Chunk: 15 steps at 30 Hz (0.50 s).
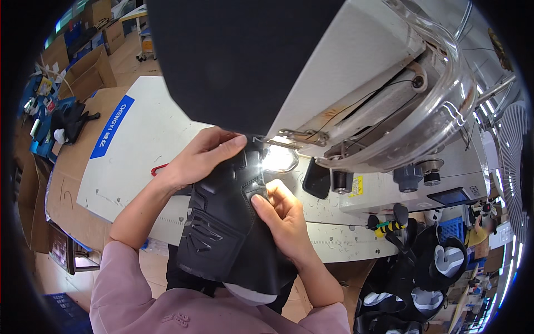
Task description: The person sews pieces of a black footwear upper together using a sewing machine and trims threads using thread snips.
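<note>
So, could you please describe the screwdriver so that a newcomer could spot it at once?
Start at the big white sewing machine, then drop to the white table edge below its right end. The screwdriver lies there, beside black shoe uppers; its yellow-and-black striped handle with a green band sets it apart.

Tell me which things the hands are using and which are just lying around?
In use:
left hand
right hand
black shoe piece
sewing machine
white table

Lying about:
cardboard boxes
screwdriver
more shoe pieces
red-handled tool
</note>
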### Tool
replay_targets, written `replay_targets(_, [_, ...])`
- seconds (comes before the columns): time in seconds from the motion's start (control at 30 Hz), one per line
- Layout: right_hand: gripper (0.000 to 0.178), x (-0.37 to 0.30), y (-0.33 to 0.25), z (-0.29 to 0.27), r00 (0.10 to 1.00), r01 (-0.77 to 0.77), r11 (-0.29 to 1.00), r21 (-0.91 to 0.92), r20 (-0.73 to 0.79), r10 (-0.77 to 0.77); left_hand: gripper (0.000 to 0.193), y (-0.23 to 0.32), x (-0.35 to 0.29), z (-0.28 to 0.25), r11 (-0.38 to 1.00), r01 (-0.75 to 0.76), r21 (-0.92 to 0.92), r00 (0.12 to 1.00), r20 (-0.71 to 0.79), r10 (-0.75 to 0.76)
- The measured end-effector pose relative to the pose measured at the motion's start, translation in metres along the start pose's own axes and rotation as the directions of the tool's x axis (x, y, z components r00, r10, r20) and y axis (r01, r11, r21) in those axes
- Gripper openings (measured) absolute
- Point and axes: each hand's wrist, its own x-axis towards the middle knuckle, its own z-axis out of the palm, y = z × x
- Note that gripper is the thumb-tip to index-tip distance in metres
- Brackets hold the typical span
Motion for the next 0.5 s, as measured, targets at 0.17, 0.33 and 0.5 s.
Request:
replay_targets(0.17, [0.025,0.006,0.005,-0.011,0.991,0.046,0.993,-0.11,-0.117,-0.059,0.026,0.007,0.01,0.01,0.984,-0.178,-0.002,0.984,0.026,0.178])
replay_targets(0.33, [0.023,0.013,0.016,-0.015,0.981,0.142,0.98,-0.14,-0.11,-0.158,0.014,-0.001,0.03,0.003,0.837,-0.412,0.36,0.909,0.1,0.404])
replay_targets(0.5, [0.025,0.017,0.02,-0.016,0.965,0.244,0.969,-0.03,-0.093,-0.245,0.01,-0.022,0.038,-0.001,0.702,-0.51,0.497,0.826,0.056,0.561])
